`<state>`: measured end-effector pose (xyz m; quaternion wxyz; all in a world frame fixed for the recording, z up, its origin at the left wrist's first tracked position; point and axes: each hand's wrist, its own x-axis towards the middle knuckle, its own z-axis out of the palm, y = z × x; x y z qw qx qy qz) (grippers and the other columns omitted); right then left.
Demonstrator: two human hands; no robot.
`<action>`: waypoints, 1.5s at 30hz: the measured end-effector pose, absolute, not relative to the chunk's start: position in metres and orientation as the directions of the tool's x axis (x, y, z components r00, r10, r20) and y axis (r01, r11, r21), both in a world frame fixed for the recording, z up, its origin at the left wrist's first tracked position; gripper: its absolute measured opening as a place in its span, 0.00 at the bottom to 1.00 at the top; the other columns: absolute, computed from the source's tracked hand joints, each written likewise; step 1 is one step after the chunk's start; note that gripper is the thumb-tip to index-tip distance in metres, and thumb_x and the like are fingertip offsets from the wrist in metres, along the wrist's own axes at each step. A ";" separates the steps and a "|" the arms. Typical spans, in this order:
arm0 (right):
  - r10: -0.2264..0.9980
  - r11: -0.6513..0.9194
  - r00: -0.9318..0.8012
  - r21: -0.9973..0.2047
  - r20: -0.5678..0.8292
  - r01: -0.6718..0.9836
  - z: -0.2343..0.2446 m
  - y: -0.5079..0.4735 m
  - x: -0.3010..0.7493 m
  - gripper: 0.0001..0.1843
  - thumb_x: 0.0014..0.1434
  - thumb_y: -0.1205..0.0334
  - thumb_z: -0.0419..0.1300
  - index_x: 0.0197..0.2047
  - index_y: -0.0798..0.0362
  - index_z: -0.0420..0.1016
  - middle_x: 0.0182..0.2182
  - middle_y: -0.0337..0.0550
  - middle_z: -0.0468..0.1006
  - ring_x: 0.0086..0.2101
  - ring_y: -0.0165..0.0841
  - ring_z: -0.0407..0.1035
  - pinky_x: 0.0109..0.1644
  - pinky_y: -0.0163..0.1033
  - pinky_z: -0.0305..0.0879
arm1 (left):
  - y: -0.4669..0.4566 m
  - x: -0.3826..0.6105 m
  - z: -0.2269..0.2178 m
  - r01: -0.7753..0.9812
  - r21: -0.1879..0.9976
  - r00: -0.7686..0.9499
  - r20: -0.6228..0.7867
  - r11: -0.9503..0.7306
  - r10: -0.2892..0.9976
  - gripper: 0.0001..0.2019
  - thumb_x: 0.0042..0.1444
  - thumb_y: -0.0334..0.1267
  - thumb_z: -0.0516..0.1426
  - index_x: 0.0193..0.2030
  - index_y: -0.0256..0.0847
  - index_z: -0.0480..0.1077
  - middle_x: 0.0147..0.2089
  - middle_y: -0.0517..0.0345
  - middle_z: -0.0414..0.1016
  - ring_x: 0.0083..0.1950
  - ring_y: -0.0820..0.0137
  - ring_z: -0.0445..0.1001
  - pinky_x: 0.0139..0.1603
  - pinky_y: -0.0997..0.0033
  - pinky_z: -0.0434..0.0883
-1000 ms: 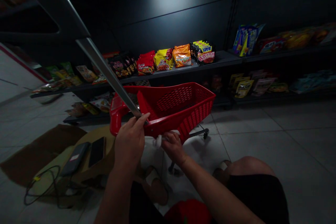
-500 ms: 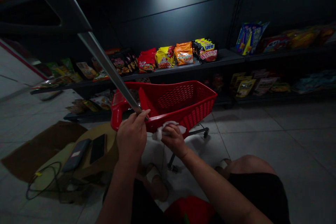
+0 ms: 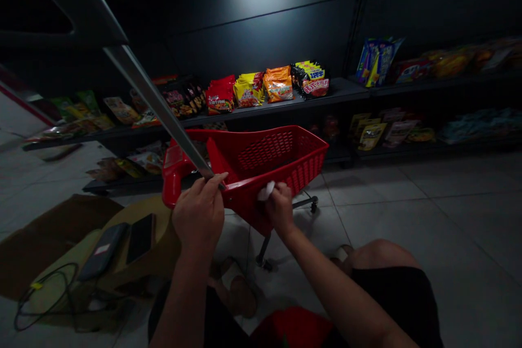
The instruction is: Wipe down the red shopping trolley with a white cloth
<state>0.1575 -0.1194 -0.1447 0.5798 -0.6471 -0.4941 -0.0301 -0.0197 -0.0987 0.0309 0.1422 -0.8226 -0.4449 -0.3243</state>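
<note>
Left hand (image 3: 199,211) palm-down, gripping metal bar (image 3: 163,117); right hand (image 3: 280,207) closed on white cloth (image 3: 266,191) at red cart's (image 3: 244,197) side

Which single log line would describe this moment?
left hand: at lower end of grey metal bar | right hand: holding crumpled white wipe | place: side of red plastic shopping cart

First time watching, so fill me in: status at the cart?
Left hand on metal bar. Right hand holds white cloth at red cart's side. Bar partly blocks cart from view.
</note>
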 end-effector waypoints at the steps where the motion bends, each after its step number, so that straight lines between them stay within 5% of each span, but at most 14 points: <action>1: 0.656 0.224 0.435 -0.709 0.617 0.668 -0.142 -0.124 0.147 0.10 0.57 0.69 0.56 0.40 0.51 0.77 0.43 0.46 0.73 0.46 0.38 0.66 0.53 0.45 0.64 | -0.098 -0.020 0.031 0.825 0.053 0.390 0.667 -0.562 0.635 0.18 0.63 0.33 0.51 0.55 0.49 0.75 0.47 0.55 0.79 0.41 0.63 0.73 0.43 0.64 0.64; 4: 0.657 0.307 0.443 -0.753 0.610 0.582 -0.129 -0.134 0.145 0.10 0.57 0.70 0.56 0.39 0.51 0.76 0.44 0.45 0.72 0.46 0.36 0.67 0.52 0.41 0.66 | -0.097 -0.021 0.031 0.823 0.046 0.395 0.671 -0.566 0.628 0.18 0.63 0.33 0.51 0.55 0.49 0.75 0.46 0.55 0.78 0.42 0.63 0.74 0.43 0.64 0.64; 8: 0.445 0.155 0.660 -0.778 0.605 0.609 -0.119 -0.128 0.205 0.10 0.57 0.66 0.58 0.43 0.52 0.77 0.46 0.49 0.70 0.49 0.39 0.65 0.58 0.47 0.63 | -0.098 -0.022 0.031 0.820 0.041 0.403 0.666 -0.571 0.627 0.18 0.64 0.33 0.51 0.55 0.49 0.75 0.45 0.55 0.78 0.42 0.63 0.74 0.43 0.65 0.64; 11: 0.427 0.059 0.664 -0.752 0.613 0.656 -0.121 -0.119 0.232 0.14 0.57 0.66 0.58 0.46 0.53 0.78 0.45 0.49 0.69 0.49 0.41 0.64 0.59 0.50 0.62 | -0.099 -0.021 0.030 0.817 0.052 0.394 0.678 -0.575 0.621 0.17 0.64 0.33 0.51 0.54 0.49 0.75 0.46 0.57 0.78 0.41 0.64 0.74 0.43 0.65 0.64; 18: 0.632 0.195 0.323 -0.548 0.704 0.814 -0.098 -0.133 0.154 0.16 0.60 0.70 0.56 0.48 0.50 0.78 0.52 0.49 0.71 0.52 0.40 0.62 0.59 0.46 0.62 | -0.097 -0.022 0.029 0.811 0.066 0.380 0.696 -0.581 0.609 0.16 0.63 0.33 0.51 0.52 0.48 0.76 0.46 0.57 0.79 0.42 0.64 0.74 0.43 0.65 0.64; 22: 0.651 0.195 0.218 -0.438 0.727 0.878 -0.099 -0.133 0.170 0.14 0.59 0.69 0.58 0.45 0.50 0.80 0.50 0.49 0.71 0.51 0.40 0.63 0.60 0.46 0.61 | -0.094 -0.028 0.028 0.802 0.076 0.386 0.690 -0.592 0.612 0.16 0.64 0.34 0.50 0.51 0.48 0.77 0.47 0.57 0.79 0.43 0.64 0.74 0.43 0.66 0.63; 28: 0.564 -0.082 0.468 -0.518 0.681 0.852 -0.138 -0.128 0.302 0.14 0.58 0.68 0.57 0.45 0.53 0.79 0.46 0.50 0.70 0.48 0.41 0.63 0.56 0.48 0.62 | -0.087 -0.032 0.028 0.796 0.103 0.367 0.702 -0.597 0.610 0.14 0.63 0.34 0.50 0.43 0.45 0.78 0.42 0.57 0.79 0.40 0.65 0.73 0.41 0.66 0.63; 32: 0.528 -0.386 0.689 -0.582 0.497 0.716 -0.142 -0.125 0.377 0.12 0.55 0.68 0.55 0.39 0.58 0.79 0.41 0.53 0.69 0.44 0.42 0.62 0.53 0.46 0.61 | -0.085 -0.032 0.029 0.797 0.112 0.351 0.713 -0.593 0.607 0.13 0.62 0.34 0.50 0.39 0.45 0.77 0.40 0.57 0.79 0.39 0.65 0.73 0.41 0.65 0.63; 35: 0.500 -0.460 0.766 -0.625 0.405 0.631 -0.136 -0.118 0.381 0.13 0.56 0.68 0.53 0.38 0.60 0.79 0.38 0.53 0.68 0.43 0.42 0.62 0.53 0.45 0.61 | -0.083 -0.032 0.028 0.805 0.111 0.347 0.708 -0.583 0.615 0.13 0.62 0.34 0.50 0.38 0.44 0.77 0.41 0.57 0.79 0.39 0.65 0.73 0.41 0.66 0.63; 40: 0.561 -0.257 0.683 -0.686 0.467 0.680 -0.129 -0.114 0.283 0.15 0.59 0.67 0.52 0.44 0.58 0.77 0.43 0.52 0.67 0.45 0.41 0.63 0.58 0.46 0.61 | -0.079 -0.032 0.026 0.804 0.115 0.343 0.712 -0.584 0.613 0.12 0.61 0.34 0.50 0.36 0.45 0.76 0.40 0.59 0.79 0.38 0.66 0.74 0.40 0.66 0.63; 45: 0.712 0.127 0.416 -0.686 0.566 0.717 -0.096 -0.133 0.156 0.14 0.64 0.68 0.52 0.48 0.53 0.76 0.45 0.49 0.70 0.49 0.38 0.65 0.56 0.40 0.64 | -0.079 -0.031 0.028 0.816 0.114 0.330 0.712 -0.566 0.619 0.12 0.61 0.33 0.50 0.36 0.45 0.75 0.42 0.60 0.79 0.40 0.66 0.74 0.40 0.66 0.62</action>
